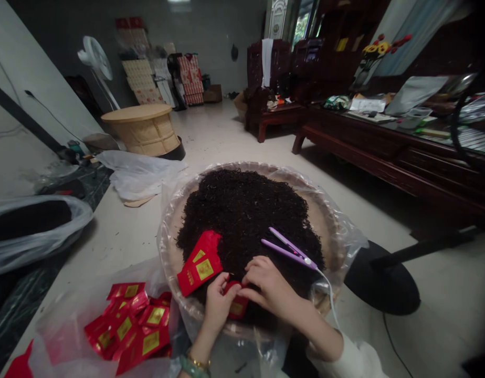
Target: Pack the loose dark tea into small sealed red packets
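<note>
A round woven tray (175,262) lined with clear plastic holds a heap of dark loose tea leaves (246,210). My left hand (217,307) and my right hand (266,286) both pinch a small red packet (238,304) at the tray's near edge, fingers closed on it. A stack of empty red packets with gold labels (199,262) leans on the leaves just left of my hands. A purple clamp-type heat sealer (290,249) lies on the leaves by my right hand, its white cord trailing off the tray.
Several filled red packets (128,328) lie in a clear bag at lower left. A plastic-lined bin of dark leaves (30,226) stands at the left. A black fan base (384,283) sits right of the tray. Dark wooden furniture (403,157) lines the right; a round wicker table (142,128) stands behind.
</note>
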